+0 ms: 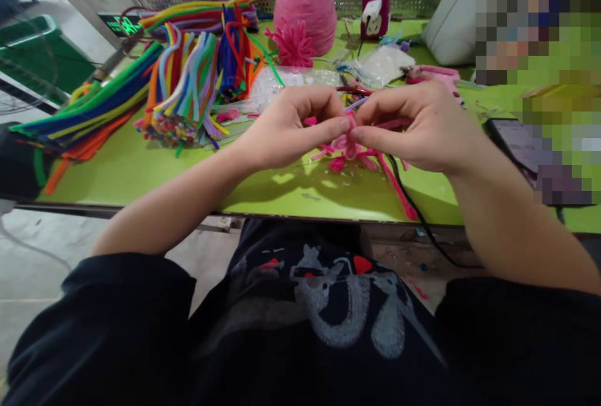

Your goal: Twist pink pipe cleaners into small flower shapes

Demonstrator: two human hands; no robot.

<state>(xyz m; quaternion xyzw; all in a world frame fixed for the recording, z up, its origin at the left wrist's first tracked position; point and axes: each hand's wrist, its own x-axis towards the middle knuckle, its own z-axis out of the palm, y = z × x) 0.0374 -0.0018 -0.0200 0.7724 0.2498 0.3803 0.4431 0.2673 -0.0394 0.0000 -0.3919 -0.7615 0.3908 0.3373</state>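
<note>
Between the fingertips of both hands is a small piece made of looped pink pipe cleaner (349, 145). My left hand (305, 125) pinches it from one side, thumb against curled fingers. From the other side my right hand (413, 125) pinches it too, its thumb close to the left thumb. The upper part of the piece is partly covered by my fingers. On the green table (291, 196) beneath lie more pink pieces, among them a small fluffy pink bit (337, 164) and a long pink pipe cleaner (399, 190) pointing toward the table edge.
Bundles of coloured pipe cleaners (185, 89) lie at the left. Behind my hands stand a pink dome (306, 8) with a pink pompom-like flower (293, 44), a purple power socket (377, 5) and clear plastic bags (380, 65). At right are a phone (511, 143) and a black cable (425, 225).
</note>
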